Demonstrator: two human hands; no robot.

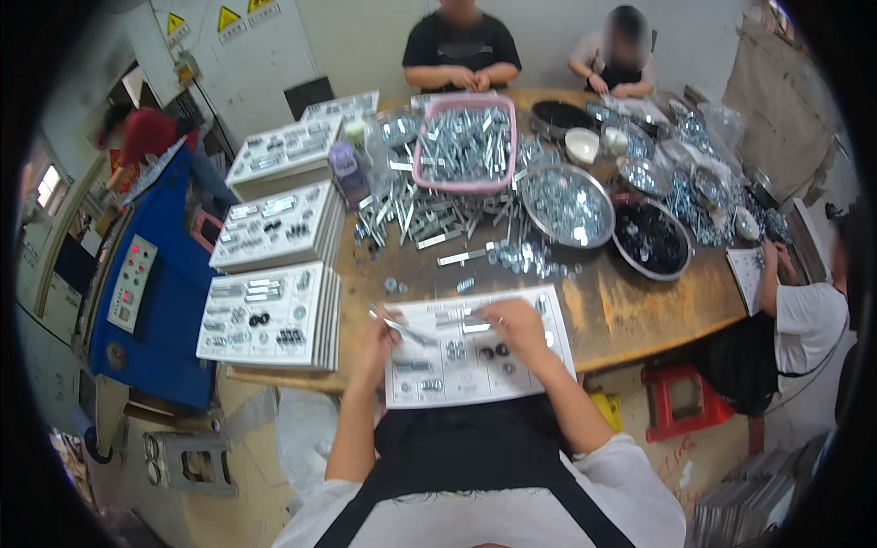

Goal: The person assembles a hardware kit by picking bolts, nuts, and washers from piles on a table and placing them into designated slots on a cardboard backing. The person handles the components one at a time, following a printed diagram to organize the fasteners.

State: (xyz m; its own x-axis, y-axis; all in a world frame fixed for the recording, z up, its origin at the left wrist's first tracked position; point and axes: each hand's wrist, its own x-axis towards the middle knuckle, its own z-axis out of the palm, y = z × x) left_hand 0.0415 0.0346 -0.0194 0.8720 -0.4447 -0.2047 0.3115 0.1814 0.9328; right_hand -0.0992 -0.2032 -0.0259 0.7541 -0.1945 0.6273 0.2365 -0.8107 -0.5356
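Two hands of yours are at the white card (481, 391), which lies at the counter's (644, 320) near edge and partly overhangs it toward your lap. Your right hand (516, 327) reaches over the card's right side, its fingers pinching a silver metal piece (473, 321) just inside the card's far edge, a little right of the middle. That piece points left from those fingers, its long axis running roughly along the card's far edge; the right hand is the nearer one to it. Your left hand (375, 342) is at the card's left edge, its fingers closed on slim metal strips (408, 331); how many, you cannot tell from this view. They slant from the fingers toward the card's middle, their tips well apart from your right hand.

Nearer you than the silver piece, dark rings (499, 350) show on the card, whether real or printed being unclear. A loose silver bar (461, 258) lies beyond the card's far edge. Toward the counter's far edge are a heap of metal bars (440, 216) and a pink basket (464, 186) full of more. A stack of cards (329, 320) stands at the counter's near left corner.
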